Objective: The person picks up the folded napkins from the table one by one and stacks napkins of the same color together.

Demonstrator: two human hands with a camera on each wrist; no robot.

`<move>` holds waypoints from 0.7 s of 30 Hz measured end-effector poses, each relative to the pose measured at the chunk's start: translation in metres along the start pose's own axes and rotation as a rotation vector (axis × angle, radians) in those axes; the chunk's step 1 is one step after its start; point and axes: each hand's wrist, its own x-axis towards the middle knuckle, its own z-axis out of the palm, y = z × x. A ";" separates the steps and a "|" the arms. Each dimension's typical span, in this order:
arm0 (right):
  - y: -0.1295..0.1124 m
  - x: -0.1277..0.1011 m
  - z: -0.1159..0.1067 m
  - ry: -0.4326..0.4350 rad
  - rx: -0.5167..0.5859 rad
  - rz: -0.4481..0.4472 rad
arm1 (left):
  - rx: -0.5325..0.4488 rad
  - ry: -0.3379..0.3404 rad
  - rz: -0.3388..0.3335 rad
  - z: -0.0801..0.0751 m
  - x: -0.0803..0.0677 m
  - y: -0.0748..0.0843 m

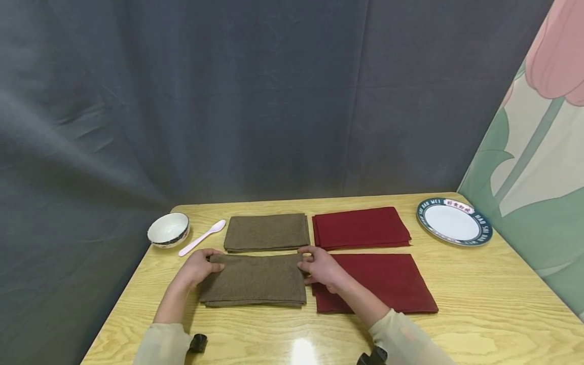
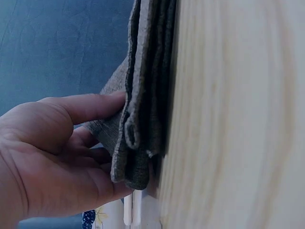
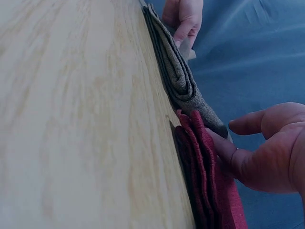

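A folded brown cloth [image 1: 255, 281] lies near me on the wooden table [image 1: 479, 304]. My left hand [image 1: 198, 266] is at its far left corner. In the left wrist view the left hand [image 2: 43, 157] pinches an upper flap of the brown cloth [image 2: 143, 95] between thumb and fingers. My right hand [image 1: 321, 267] is at the cloth's far right corner. In the right wrist view the right hand [image 3: 271, 152] has its fingers lying on the near red cloth [image 3: 205, 191], against the end of the brown cloth [image 3: 178, 76], with the thumb just off it.
A second folded brown cloth [image 1: 266, 232] and a folded red cloth [image 1: 360, 227] lie behind; another red cloth [image 1: 383, 281] lies to the right. A bowl [image 1: 169, 229] and pink spoon [image 1: 202, 237] sit at the far left, a plate [image 1: 485, 228] at the far right. Grey curtain behind.
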 end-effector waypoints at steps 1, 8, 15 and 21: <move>0.001 0.000 0.000 -0.002 -0.002 0.000 | -0.008 0.001 0.008 0.000 0.000 0.000; 0.005 0.003 0.001 0.006 0.018 0.010 | -0.054 0.002 0.014 -0.002 0.001 -0.001; 0.007 0.004 0.003 0.009 -0.007 -0.015 | -0.062 -0.028 0.036 -0.002 -0.001 0.000; 0.009 0.005 0.004 0.010 -0.011 -0.034 | -0.059 -0.123 0.080 -0.003 -0.003 0.002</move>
